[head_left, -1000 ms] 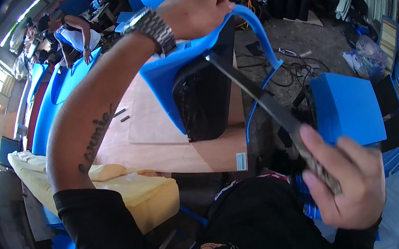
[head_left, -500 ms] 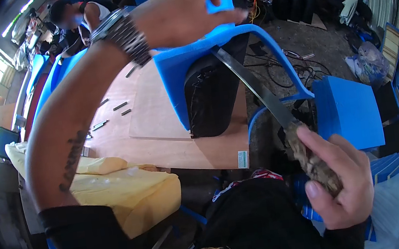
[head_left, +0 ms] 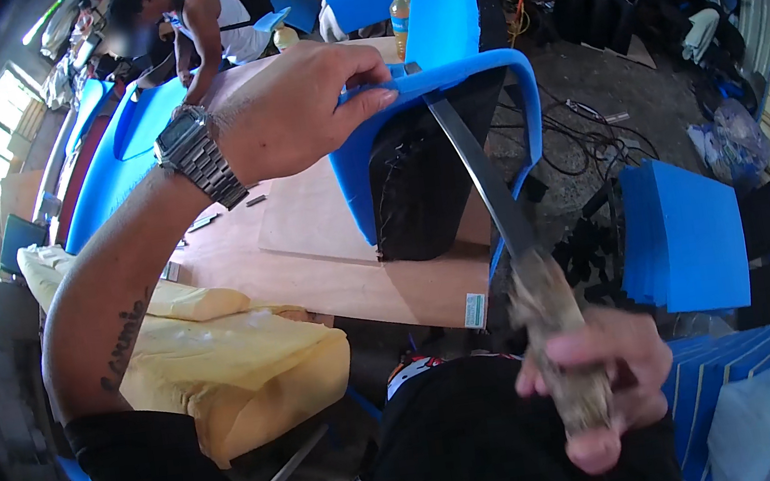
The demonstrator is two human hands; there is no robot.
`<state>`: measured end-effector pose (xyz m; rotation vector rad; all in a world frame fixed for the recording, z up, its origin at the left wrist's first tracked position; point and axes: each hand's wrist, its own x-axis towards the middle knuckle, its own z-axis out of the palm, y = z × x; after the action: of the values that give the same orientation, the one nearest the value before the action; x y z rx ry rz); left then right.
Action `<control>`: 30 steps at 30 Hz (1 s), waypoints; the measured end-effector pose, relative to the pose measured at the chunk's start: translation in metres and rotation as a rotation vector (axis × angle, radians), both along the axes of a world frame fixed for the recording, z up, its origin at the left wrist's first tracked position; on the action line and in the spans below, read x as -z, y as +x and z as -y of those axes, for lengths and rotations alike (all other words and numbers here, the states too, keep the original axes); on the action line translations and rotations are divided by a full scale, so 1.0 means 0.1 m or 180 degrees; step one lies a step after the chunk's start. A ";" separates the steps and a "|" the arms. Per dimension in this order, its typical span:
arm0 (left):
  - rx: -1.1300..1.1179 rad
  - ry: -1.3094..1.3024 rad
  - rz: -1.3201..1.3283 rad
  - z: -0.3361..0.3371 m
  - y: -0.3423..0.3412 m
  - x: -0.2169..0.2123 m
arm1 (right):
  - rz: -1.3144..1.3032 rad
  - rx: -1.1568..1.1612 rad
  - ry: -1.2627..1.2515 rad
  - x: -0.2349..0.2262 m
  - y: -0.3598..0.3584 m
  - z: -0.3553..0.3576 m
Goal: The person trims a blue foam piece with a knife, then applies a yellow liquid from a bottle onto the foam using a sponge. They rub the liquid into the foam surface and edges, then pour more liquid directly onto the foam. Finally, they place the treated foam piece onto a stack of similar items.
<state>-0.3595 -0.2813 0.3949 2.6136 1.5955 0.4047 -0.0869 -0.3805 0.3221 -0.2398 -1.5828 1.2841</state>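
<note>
Now the curved blue foam-covered seat shell (head_left: pixel 443 87), propped on the plywood worktable (head_left: pixel 310 260), is gripped at its top edge by the left hand (head_left: pixel 290 107); a long flat steel blade (head_left: pixel 484 179) is laid against it, its rag-wrapped handle clenched in the right hand (head_left: pixel 598 378).

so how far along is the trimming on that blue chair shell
Done: hard to tell; no finished stretch of edge shows clearly. In hand: the left hand pinches the rim of the blue chair shell, and the right hand grips the wrapped handle of a long knife, whose blade tip meets that rim beside the fingers. Left: the rest of the rim looks untouched, as far as can be seen.
</note>
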 end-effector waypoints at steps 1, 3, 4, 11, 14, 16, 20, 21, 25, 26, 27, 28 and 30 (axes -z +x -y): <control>0.0103 0.0075 -0.0027 0.03 0.00 -0.03 | 0.0246 0.0265 0.0215 -0.05 -0.12 -0.03; 0.0314 0.0203 -0.0084 0.07 -0.05 -0.07 | 0.0587 0.0596 0.0630 -0.11 -0.27 -0.03; 0.0277 0.0121 -0.0103 0.08 -0.07 -0.07 | 0.0676 0.0656 0.0834 -0.12 -0.34 -0.01; 0.0717 0.0433 -0.0060 -0.07 -0.09 0.03 | 0.1647 0.1452 0.1243 -0.38 -0.63 0.49; 0.0906 0.0505 0.0098 -0.12 -0.23 0.10 | 0.1690 0.1862 0.1018 -0.13 -1.09 0.26; 0.0987 0.0548 0.0258 -0.14 -0.29 0.14 | 0.1791 0.1904 0.1217 -0.10 -1.17 0.34; 0.0827 0.0555 0.0334 -0.11 -0.37 0.19 | 0.2121 0.1572 0.1350 -0.13 -1.15 0.84; 0.0774 0.0504 0.0304 -0.08 -0.37 0.17 | 0.2197 0.1589 0.1362 -0.14 -1.18 0.86; 0.0817 0.0452 0.0492 -0.11 -0.31 0.19 | 0.2269 0.2045 0.1107 0.11 -1.42 0.44; 0.0852 0.0466 0.0505 -0.11 -0.30 0.20 | 0.2426 0.1924 0.1030 0.13 -1.42 0.49; 0.0854 0.0488 0.0493 -0.11 -0.33 0.19 | 0.2553 0.1774 0.0967 0.15 -1.43 0.56; 0.0835 0.0520 0.0528 -0.11 -0.37 0.19 | 0.2460 0.1695 0.1081 0.16 -1.41 0.71; 0.0810 0.0572 0.0609 -0.12 -0.41 0.24 | 0.2439 0.1642 0.1119 0.18 -1.38 0.82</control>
<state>-0.4003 -0.2694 0.3709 2.7585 1.2022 0.7839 -0.2248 -0.4622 0.3037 -0.9285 -2.1541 0.5017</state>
